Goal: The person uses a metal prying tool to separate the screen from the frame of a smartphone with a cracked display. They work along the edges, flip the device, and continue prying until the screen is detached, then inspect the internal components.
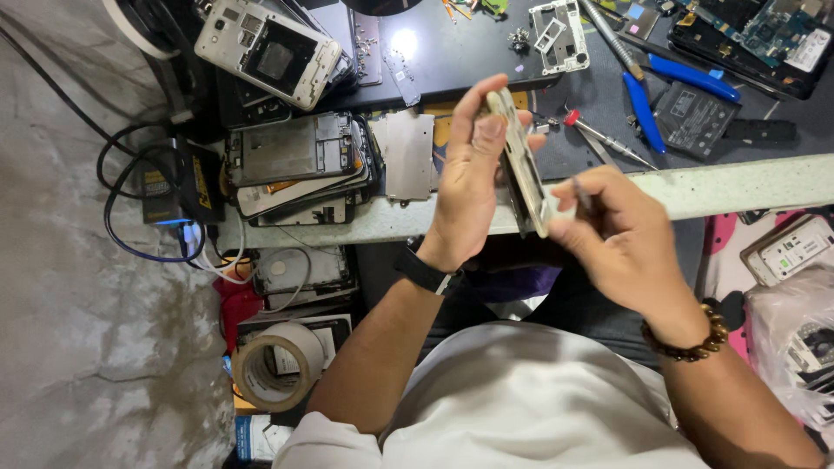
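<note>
My left hand (469, 174) holds a phone frame (519, 161) edge-on over my lap, just in front of the counter (747, 187) edge; its grip is closed on the frame, thumb on the near face, fingertips curled over the top end. My right hand (612, 239) sits at 4 o'clock from the frame, its grip pinched on a thin tool (580, 195) whose tip lies at the frame's lower end; motion blur hides whether the tip touches. A black watch (426, 271) bands my left wrist, a bead bracelet (691, 340) my right. At 8 o'clock from my hands, down beside my knee, stands a tape roll (274, 365) among boxes. At 3 o'clock, past my right arm, a white phone (789, 250) lies on a pink cloth (721, 252). On the counter at 9 o'clock is a stack of stripped phones (300, 169), with a loose metal plate (408, 155) just beside it and a black charger (169, 193) with cables further left. At 1 o'clock from the frame lie a red-tipped screwdriver (604, 137), blue pliers (665, 87) and a black battery (693, 120). Farther off, at 11 o'clock, a white phone shell (268, 50) lies back-open; at 12 o'clock a white bezel (560, 35) rests on a dark mat (452, 48), and at 2 o'clock a bare circuit board (769, 30).
</note>
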